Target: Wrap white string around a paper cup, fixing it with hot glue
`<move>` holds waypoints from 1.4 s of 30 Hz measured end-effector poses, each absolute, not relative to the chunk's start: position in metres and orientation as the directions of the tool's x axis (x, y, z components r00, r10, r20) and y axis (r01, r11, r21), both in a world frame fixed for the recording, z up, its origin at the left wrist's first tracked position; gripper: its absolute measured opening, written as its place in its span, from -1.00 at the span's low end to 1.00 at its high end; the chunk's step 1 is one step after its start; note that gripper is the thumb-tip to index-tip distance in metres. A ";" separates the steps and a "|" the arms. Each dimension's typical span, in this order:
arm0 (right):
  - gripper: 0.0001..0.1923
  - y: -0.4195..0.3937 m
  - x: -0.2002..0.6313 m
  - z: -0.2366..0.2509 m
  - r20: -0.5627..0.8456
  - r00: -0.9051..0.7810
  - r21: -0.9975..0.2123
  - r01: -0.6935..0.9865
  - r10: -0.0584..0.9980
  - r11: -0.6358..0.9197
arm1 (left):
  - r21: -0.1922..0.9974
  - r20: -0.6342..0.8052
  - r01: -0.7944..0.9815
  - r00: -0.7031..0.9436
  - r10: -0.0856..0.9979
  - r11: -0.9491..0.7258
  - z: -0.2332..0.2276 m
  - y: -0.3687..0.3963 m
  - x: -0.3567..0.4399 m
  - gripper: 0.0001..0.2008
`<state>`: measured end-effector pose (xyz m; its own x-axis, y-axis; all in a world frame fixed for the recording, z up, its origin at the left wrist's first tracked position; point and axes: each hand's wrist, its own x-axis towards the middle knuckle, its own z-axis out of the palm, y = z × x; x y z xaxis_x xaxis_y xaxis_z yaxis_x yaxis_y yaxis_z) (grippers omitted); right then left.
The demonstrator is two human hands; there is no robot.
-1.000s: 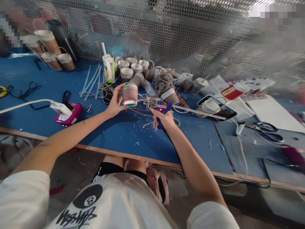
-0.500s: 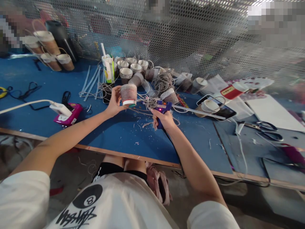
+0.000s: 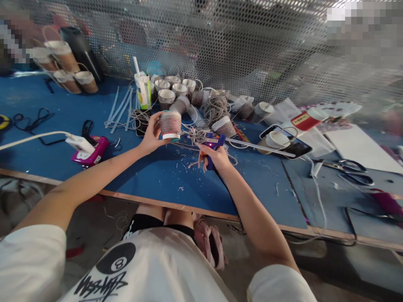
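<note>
Cup (image 3: 170, 124), twine-wrapped, is gripped upside down in the left hand (image 3: 150, 135) above the blue table (image 3: 151, 176). Right hand (image 3: 217, 157) clenches the glue gun (image 3: 213, 144), nozzle aimed leftward at the cup's lower rim.

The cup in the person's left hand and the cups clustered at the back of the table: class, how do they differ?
The held cup is lifted off the table and tipped on its side by the left hand; the cluster of cups stands upright on the blue table, mouths up. The held cup shows its wound cord; the cluster shows white insides. Both are small cord-wrapped cups.
</note>
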<state>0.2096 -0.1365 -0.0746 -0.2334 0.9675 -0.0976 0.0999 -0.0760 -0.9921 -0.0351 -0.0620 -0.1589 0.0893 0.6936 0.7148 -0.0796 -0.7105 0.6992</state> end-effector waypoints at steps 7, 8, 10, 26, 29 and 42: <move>-0.52 -0.137 0.209 -0.072 -0.108 -0.184 -0.986 0.142 0.977 -0.083 | 0.707 0.707 -0.051 0.068 0.704 -0.706 -0.162 -0.060 -0.037 -0.04; -0.52 -0.137 0.209 -0.072 -0.111 -0.176 -0.985 0.147 0.978 -0.086 | 0.707 0.707 -0.054 0.067 0.704 -0.705 -0.162 -0.060 -0.037 -0.04; -0.52 -0.137 0.209 -0.071 -0.117 -0.165 -0.984 0.152 0.979 -0.092 | 0.705 0.710 -0.067 0.073 0.701 -0.706 -0.162 -0.060 -0.037 -0.05; -0.48 -0.136 0.211 -0.075 -0.139 -0.156 -0.986 0.116 0.978 -0.122 | 0.692 0.718 -0.195 0.086 0.691 -0.695 -0.163 -0.056 -0.041 -0.09; -0.47 -0.135 0.211 -0.077 -0.144 -0.163 -0.985 0.120 0.976 -0.125 | 0.688 0.717 -0.217 0.054 0.695 -0.693 -0.161 -0.058 -0.039 -0.13; -0.54 -0.136 0.208 -0.074 -0.061 -0.205 -0.992 0.124 0.977 -0.036 | 0.666 0.731 0.098 0.108 0.673 -0.739 -0.158 -0.064 -0.038 -0.04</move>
